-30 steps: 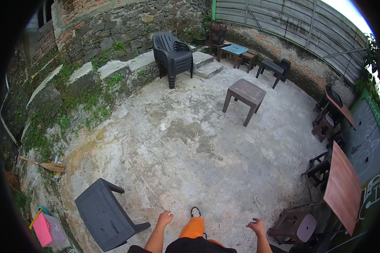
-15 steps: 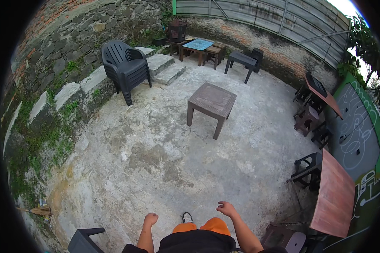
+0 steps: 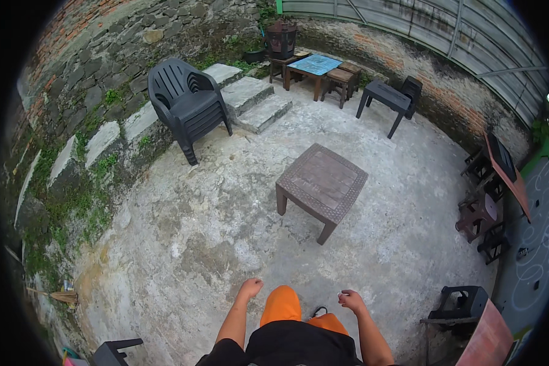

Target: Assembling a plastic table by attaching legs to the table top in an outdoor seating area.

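Observation:
My left hand (image 3: 250, 288) hangs over the concrete floor with its fingers curled together and nothing seen in them. On the other side of my orange shorts, my right hand (image 3: 351, 300) is held low, fingers loosely bent and a little apart, holding nothing. Neither hand touches anything. Ahead of both stands a square brown plastic table (image 3: 324, 180) with a woven-pattern border, its top bare. Farther off to the left is a stack of dark grey plastic armchairs (image 3: 192, 107).
Concrete steps (image 3: 259, 104) lie behind the chair stack, along a stone wall. At the back are a blue-topped table (image 3: 314, 64) and a small dark table (image 3: 387, 96). Stools (image 3: 477, 213) and tilted tabletops line the right wall. A broom (image 3: 64, 297) lies at the left.
I have stepped forward: the brown table and chair stack look nearer and larger. The view has turned slightly left. My hands have swung while staying empty.

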{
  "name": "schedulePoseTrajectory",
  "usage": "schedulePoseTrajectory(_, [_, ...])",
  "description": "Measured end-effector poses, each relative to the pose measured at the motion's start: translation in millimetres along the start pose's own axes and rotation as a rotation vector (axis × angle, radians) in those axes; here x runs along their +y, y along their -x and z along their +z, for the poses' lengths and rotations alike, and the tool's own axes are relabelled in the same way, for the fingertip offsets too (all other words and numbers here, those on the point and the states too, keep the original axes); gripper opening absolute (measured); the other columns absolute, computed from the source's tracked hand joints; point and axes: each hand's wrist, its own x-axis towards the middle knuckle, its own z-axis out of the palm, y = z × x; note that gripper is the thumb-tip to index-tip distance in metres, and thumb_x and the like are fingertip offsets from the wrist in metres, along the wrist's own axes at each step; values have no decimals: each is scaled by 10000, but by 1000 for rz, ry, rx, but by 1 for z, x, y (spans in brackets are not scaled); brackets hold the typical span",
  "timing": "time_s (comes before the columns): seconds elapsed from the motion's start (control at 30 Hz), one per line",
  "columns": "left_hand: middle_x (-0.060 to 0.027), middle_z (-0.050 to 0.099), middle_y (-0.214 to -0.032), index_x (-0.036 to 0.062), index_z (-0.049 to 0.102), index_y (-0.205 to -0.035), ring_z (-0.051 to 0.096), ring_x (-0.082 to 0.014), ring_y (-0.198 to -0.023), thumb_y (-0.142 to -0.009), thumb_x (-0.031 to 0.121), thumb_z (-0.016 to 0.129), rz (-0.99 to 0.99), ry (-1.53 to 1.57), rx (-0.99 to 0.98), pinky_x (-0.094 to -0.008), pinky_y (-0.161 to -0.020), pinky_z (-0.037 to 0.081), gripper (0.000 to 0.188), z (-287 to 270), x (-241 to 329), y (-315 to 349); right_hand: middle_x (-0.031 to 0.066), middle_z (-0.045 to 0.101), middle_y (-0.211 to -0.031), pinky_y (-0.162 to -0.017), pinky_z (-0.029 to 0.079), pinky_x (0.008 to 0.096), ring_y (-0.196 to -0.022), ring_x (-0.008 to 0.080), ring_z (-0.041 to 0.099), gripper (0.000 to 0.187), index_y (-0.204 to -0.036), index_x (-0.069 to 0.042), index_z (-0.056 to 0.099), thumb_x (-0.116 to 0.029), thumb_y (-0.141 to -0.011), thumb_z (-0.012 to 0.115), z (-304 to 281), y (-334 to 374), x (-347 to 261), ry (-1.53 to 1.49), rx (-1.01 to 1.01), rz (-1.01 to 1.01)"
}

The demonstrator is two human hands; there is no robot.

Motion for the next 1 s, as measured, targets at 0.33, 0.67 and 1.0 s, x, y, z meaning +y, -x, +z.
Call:
schedulePoseTrajectory(0.33, [-142,654,-1014,-8,553,-1165,639,-202,-758,-817,316,665,60,690,84,-348,-658,519,489,60,161,-321,166,656,-991,-715,528,322,-835,226,655,529,-1252,57,490,-260,-852,626,-104,-293,-129,397,12,62])
schedulePoseTrajectory(0.67, [-238,192,-1488,21,62,-1473,326,-365,-1325,-714,494,757,-281,1101,-4,-513,-968,410,1132,129,241,-438,210,651,-1042,-806,505,353,-946,297,652,470,-1215,25,534,-255,-849,624,-203,-556,-299,849,80,-289])
schedulePoseTrajectory(1.0, [-224,409,-1374,-65,224,-1416,429,-294,-1257,-687,483,776,-163,1271,460,-366,-1040,343,1067,213,268,-482,156,418,-1406,-1013,378,398,-1267,324,425,708,-1395,-16,358,-558,-941,340,-247,-861,-366,245,-344,-12])
